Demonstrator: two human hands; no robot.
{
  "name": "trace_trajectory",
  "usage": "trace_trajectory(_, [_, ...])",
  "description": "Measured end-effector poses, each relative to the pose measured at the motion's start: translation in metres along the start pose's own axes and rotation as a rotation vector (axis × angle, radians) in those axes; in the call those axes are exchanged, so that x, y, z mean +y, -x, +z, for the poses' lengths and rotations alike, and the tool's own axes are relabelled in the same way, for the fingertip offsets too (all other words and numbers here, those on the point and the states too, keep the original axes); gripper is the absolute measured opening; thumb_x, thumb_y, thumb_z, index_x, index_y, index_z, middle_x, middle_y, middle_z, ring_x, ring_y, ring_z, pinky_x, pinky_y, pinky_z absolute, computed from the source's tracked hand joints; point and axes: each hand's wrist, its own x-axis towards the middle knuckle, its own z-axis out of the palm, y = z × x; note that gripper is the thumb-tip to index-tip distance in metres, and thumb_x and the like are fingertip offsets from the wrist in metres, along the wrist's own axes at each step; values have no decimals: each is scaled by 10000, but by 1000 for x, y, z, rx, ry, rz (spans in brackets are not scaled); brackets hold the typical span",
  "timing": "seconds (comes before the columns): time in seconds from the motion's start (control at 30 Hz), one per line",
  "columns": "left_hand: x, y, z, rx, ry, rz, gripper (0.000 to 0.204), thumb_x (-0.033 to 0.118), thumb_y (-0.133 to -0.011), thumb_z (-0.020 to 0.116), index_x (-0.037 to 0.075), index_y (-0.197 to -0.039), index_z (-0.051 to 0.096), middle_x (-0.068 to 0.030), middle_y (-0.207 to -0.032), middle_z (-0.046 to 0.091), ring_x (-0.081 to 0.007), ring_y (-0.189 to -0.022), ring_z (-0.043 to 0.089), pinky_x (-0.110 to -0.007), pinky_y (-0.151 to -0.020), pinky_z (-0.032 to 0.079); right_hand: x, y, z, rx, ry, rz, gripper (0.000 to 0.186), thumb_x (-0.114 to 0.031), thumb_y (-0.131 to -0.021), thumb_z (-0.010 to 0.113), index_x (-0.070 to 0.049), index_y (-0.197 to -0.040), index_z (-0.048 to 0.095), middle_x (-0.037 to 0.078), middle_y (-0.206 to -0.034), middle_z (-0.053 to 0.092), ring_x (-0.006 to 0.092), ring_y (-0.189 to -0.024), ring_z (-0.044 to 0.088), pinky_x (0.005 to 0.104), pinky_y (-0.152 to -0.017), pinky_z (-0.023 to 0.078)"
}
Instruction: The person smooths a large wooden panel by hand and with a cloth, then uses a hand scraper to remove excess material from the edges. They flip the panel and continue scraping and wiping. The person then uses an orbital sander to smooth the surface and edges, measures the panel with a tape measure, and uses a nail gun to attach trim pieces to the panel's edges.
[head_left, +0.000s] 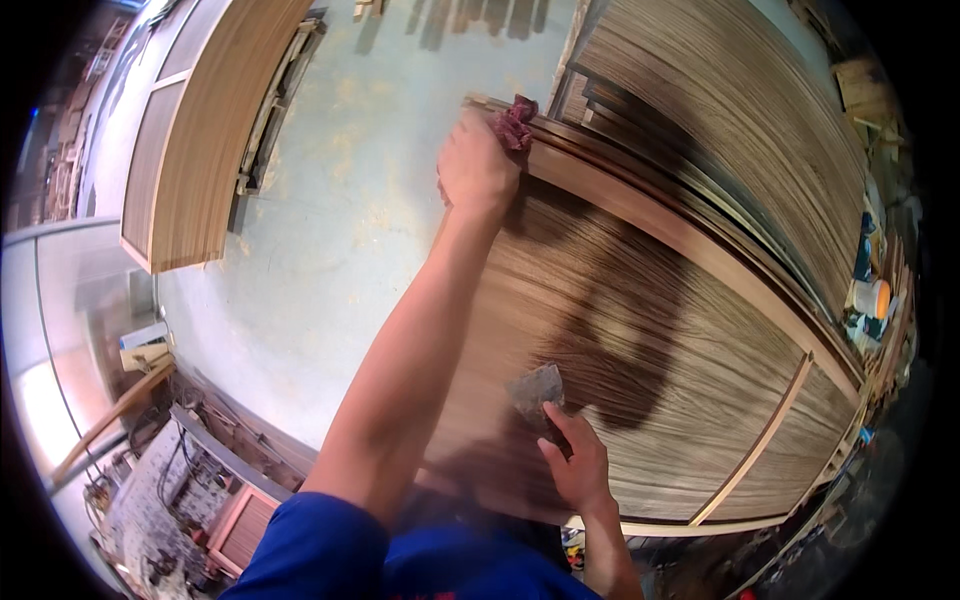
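Note:
My left hand (478, 160) is raised at the upper end of a wood-grain panel (660, 400), fingers closed on a crumpled maroon cloth (515, 125) beside the rail (640, 220) along the panel's far edge. My right hand (575, 460) is low over the panel's middle, fingers curved around the lower end of a flat grey tool (535, 390), which looks like a scraper. My left forearm hides part of the panel's left side. Shadows of my arms fall across the grain.
More wood-grain panels (720, 100) lie beyond the rail. A long wooden cabinet (180, 170) stands on the pale floor (340, 200) at left. Metal parts and cables (160, 500) clutter the lower left. An orange-and-white container (870, 298) sits at the right rim.

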Motion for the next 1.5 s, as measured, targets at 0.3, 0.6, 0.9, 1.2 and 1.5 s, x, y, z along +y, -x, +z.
trace_trajectory(0.3, [-17, -8, -15, -58, 321, 60, 393, 332, -865, 823, 48, -1041, 615, -188, -975, 702, -424, -948, 674, -530, -815, 530, -41, -16, 33, 60, -128, 42, 539, -43, -897, 770, -49, -1421, 644, 134, -1098, 698, 248, -1010, 682, 332, -916, 535])
trace_trajectory(0.6, [-25, -12, -16, -86, 203, 63, 521, 423, -905, 756, 21, -1160, 544, -251, -1110, 696, -465, -1043, 666, -521, -868, 531, -55, -38, 47, 58, -169, 12, 528, -57, -924, 759, -48, -1435, 629, 134, -1201, 696, 224, -1098, 667, 337, -981, 526])
trace_trajectory(0.9, [-41, -54, -7, -159, 345, -313, 548, 481, -903, 773, 12, -1115, 584, -258, -1095, 715, -450, -1062, 688, -503, -897, 532, -54, -27, 53, 76, -177, -3, 558, -43, -911, 774, -50, -1448, 621, 83, -1176, 679, 164, -1014, 634, 295, -867, 526])
trace_trajectory(1.2, [-321, 179, -95, -390, 481, -668, 305, 310, -1063, 648, 28, -1177, 666, -46, -896, 694, -182, -798, 664, -383, -755, 569, -18, 40, 43, 112, -376, 204, 525, -103, -997, 709, -45, -1499, 566, 41, -994, 669, 66, -698, 561, 203, -608, 470])
trace_trajectory(1.5, [-293, 417, -257, 85, 663, -702, 541, 417, -1142, 486, -10, -1473, 511, -108, -1336, 640, -210, -1221, 594, -362, -1078, 464, -57, 23, 33, -241, -198, 1, 244, -248, -1068, 592, -31, -959, 610, 143, -839, 714, 198, -615, 632, 339, -588, 516])
